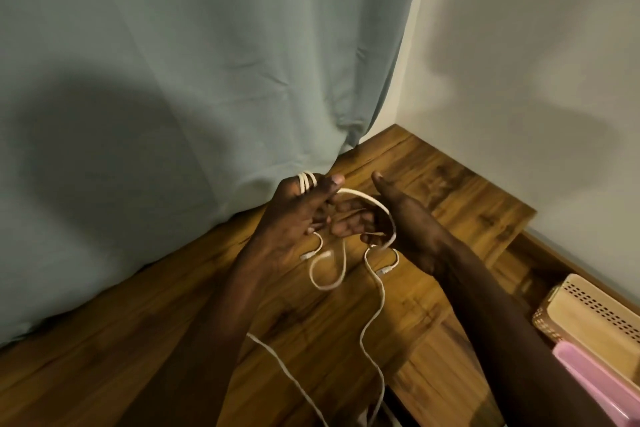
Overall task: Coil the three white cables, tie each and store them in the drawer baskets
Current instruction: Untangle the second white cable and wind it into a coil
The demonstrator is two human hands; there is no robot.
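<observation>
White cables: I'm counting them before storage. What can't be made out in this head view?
- White cables: the strands run off the bottom edge, so their number and length are unknown.
- Left hand: its palm hides how many loops sit around the fingers.
- Beige basket and pink basket: cut off by the right edge; contents hidden.

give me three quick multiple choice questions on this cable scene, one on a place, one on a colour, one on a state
1. Where are the baskets?
A. lower right
B. upper left
C. on the curtain

2. What colour is the nearer basket?
A. green
B. pink
C. black

3. What state is the cable in?
A. fully coiled and tied
B. partly looped, the rest hanging
C. lying in a basket

Key: A, the tan basket and pink basket sit lower right. B, it is plainly pink. B, the white cable loops over the left hand and right hand, its tail trailing down.
</observation>
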